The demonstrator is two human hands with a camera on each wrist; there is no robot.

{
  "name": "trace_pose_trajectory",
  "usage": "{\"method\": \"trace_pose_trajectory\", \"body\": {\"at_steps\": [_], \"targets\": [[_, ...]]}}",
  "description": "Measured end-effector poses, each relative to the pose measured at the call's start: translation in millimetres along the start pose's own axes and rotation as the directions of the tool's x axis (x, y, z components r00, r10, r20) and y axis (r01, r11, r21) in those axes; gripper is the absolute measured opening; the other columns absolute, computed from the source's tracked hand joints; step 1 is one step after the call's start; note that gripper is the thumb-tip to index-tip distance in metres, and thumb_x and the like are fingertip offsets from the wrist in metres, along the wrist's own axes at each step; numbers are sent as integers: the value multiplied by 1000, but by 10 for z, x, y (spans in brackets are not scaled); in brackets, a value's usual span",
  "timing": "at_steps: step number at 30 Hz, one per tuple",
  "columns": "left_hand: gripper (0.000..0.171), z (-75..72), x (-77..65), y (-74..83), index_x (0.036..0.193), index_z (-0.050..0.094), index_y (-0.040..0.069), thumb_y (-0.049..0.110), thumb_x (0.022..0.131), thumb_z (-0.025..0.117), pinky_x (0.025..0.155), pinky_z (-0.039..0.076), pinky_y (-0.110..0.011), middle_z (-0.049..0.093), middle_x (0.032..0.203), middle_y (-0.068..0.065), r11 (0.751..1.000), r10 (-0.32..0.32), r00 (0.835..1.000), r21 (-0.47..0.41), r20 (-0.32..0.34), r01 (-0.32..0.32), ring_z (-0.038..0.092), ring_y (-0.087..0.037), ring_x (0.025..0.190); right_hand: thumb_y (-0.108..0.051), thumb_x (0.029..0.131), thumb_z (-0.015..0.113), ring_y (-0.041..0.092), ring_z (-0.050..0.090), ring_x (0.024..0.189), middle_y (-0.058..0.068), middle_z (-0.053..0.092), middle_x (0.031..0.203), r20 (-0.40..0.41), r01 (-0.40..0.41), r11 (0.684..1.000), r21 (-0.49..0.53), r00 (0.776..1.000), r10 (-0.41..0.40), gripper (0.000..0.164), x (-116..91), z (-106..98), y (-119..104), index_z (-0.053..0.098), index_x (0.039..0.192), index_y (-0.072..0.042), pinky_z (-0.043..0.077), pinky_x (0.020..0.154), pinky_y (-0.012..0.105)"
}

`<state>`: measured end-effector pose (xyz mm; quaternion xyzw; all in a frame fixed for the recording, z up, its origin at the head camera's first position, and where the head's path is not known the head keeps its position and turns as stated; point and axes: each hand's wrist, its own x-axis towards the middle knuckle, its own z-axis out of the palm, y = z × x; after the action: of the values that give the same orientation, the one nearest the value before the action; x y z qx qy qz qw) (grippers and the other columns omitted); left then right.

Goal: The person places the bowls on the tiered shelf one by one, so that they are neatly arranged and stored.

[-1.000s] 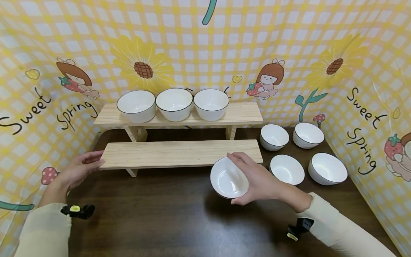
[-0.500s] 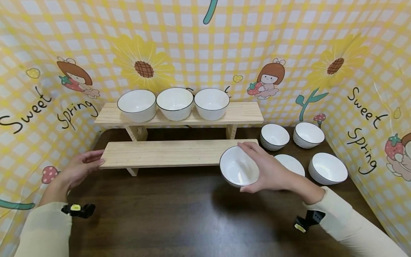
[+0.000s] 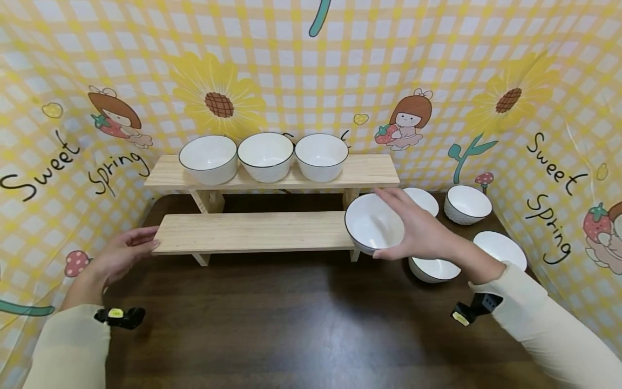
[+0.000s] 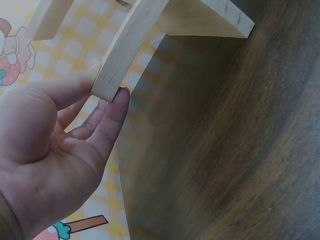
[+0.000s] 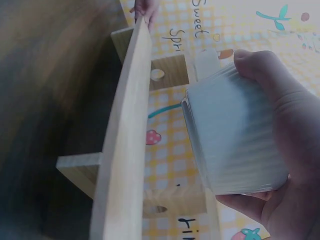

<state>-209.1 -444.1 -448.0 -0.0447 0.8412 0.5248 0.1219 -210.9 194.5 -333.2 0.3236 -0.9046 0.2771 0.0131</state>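
Observation:
My right hand (image 3: 418,227) grips a white bowl (image 3: 373,222) with a dark rim, fingers on the far side and thumb on the near side. That bowl is held up over the right end of the lower shelf board (image 3: 252,231), its inside facing me. In the right wrist view the bowl's outer wall (image 5: 235,135) appears beside the board. My left hand (image 3: 121,255) pinches the left end of the same board, thumb above and fingers below, as the left wrist view shows at the board end (image 4: 112,82). Three white bowls (image 3: 266,156) stand in a row on the upper shelf board (image 3: 371,170).
Several more white bowls, including a back one (image 3: 467,204) and a nearer one (image 3: 434,269), stand on the dark wooden table (image 3: 243,324) at the right. A yellow checked cloth (image 3: 301,70) hangs behind and at both sides.
My right hand has carried the bowl up, rightward and away from me, from in front of the lower board to over its right end. The left hand stays on the board's left end.

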Motion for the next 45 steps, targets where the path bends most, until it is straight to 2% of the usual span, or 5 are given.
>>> {"method": "trace_pose_trajectory", "body": {"at_steps": [22,27,31,37,45], "targets": [[74,0,-15,4,154,25,-12,26,103,63,85,55,-22,57,107,23,1000,26,1000,-16,1,-26,61,4,98,-33,75,91,42,36,138,24,27,157,-73,-164,985,54,983,168,110,511,-447,156,27,160,-5,34,111,61],[73,13,-17,10,155,25,-11,26,104,61,87,55,-24,57,125,0,1000,16,1000,14,-5,-16,60,4,98,-32,75,90,42,35,139,25,30,155,-117,-165,985,49,979,170,107,642,-464,242,31,158,-3,33,111,61],[72,14,-16,8,155,24,-10,28,105,59,88,55,-26,45,141,-23,999,0,1000,38,-9,1,59,4,98,-34,76,89,42,39,133,27,31,154,-118,-194,979,55,973,199,105,721,-470,303,31,158,-2,36,107,60],[73,10,-12,7,156,25,-9,28,104,60,89,55,-27,49,136,-15,999,-7,1000,39,-11,7,59,4,98,-35,77,89,41,42,125,28,31,152,-126,-231,969,83,963,240,105,811,-456,397,31,158,-1,39,103,57],[73,20,-24,24,156,23,-11,28,105,58,88,55,-26,36,148,-32,999,-4,1000,37,-4,4,58,6,98,-41,78,87,44,33,141,28,26,158,-110,-260,964,51,958,264,105,928,-416,472,31,158,-3,34,111,61]]}}
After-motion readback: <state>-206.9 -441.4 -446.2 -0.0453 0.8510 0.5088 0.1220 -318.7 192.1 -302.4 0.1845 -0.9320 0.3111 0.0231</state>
